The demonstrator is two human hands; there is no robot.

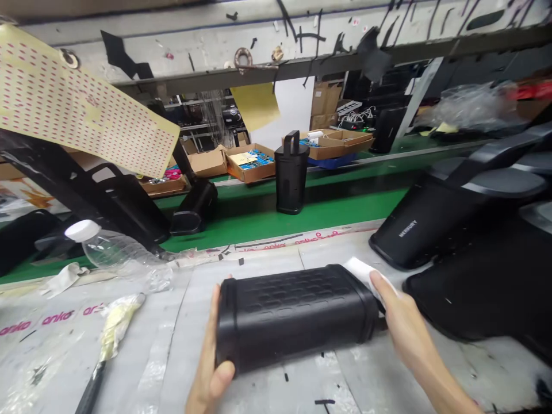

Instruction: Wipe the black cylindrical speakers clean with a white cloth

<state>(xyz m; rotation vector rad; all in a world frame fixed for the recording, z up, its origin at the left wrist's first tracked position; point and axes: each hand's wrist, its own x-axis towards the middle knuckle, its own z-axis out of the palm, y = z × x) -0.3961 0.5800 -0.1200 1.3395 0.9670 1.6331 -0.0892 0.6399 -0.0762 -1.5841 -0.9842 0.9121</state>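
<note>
**Black speaker on its side between two hands, white cloth at its right end**

Nearest: left hand [211,368] cups the left end of a black speaker [297,316], thumb on the near edge, fingers on the far side. Right hand [399,313] pinches a folded white cloth [361,270] against the speaker's right end, by the far corner. Speaker lies lengthwise, patterned face up, over the tabletop [159,345]; cannot tell if it touches down. To the left, a dark-handled tool [114,328], its yellowish head wrapped in plastic.

Farther: clear plastic bottle [125,253], white cap, tipped over at the tabletop's far left. At right, a dark speaker marked MERKURY [407,233], leaning, among others of similar shape.

Beyond the tabletop: green conveyor belt [345,204]. On it, an upright handled speaker [292,178]; to its left, a tilted speaker [195,208]. Open cardboard box [254,172] behind, blue items inside. Dotted yellow sheet [86,106] hangs upper left.
</note>
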